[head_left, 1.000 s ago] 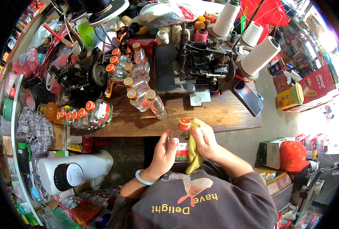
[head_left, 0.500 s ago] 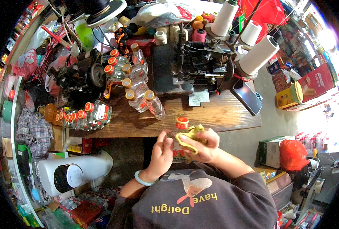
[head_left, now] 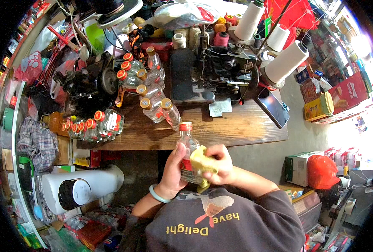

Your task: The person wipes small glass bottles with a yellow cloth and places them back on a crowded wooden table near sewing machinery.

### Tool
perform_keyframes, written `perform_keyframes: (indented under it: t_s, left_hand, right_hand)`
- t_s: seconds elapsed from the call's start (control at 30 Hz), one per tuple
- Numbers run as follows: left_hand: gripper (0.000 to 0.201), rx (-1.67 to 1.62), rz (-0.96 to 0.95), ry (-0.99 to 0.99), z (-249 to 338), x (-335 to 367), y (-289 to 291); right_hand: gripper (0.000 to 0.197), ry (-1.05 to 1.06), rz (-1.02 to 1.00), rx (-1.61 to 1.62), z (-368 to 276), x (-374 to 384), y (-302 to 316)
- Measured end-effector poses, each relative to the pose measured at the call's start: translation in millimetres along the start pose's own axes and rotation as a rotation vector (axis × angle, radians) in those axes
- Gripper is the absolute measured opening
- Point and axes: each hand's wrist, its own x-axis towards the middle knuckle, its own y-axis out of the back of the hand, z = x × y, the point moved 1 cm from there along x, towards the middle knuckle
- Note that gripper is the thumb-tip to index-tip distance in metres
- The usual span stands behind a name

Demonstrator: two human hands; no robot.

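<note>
My left hand [head_left: 172, 170] is wrapped round a clear glass bottle [head_left: 190, 145] with a red cap and a red-and-dark label. The bottle stands nearly upright in front of my chest, just off the table's front edge. A crumpled yellow cloth [head_left: 201, 163] is gripped in my right hand [head_left: 221, 164] and lies against the bottle's right side. Beyond them, on the wooden table, a group of clear bottles with gold caps [head_left: 171, 112] stands close by. More red-capped bottles [head_left: 132, 77] are behind these, and a row of labelled red-capped bottles [head_left: 111, 123] is at the left.
A black sewing machine [head_left: 226, 67] sits at the back of the wooden table [head_left: 237, 126], with white thread cones [head_left: 286, 62] beside it. A phone [head_left: 273, 108] lies near the right edge. Below left is a white appliance [head_left: 83, 190]; a red bag [head_left: 322, 171] is at right.
The bottle has shifted left and shows more of its body and label. My right hand and the cloth have moved lower along its side, away from the neck.
</note>
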Motion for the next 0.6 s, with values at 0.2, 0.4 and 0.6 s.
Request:
perform_keyframes:
  t_s: [0.2, 0.4, 0.6]
  left_hand:
    - [0.031, -0.070, -0.020, -0.019, -0.7, 3.8, 3.1]
    - [0.041, 0.003, -0.087, 0.022, -6.2, -2.2, -8.3]
    - [0.051, 0.069, -0.003, -0.023, -6.4, 0.6, 3.3]
  right_hand:
    - [0.029, 0.149, -0.060, 0.067, 5.7, -3.0, 0.2]
    - [0.030, -0.191, 0.103, 0.071, 8.5, 11.7, 9.7]
    - [0.047, 0.108, -0.101, -0.067, -6.8, 4.6, 3.3]
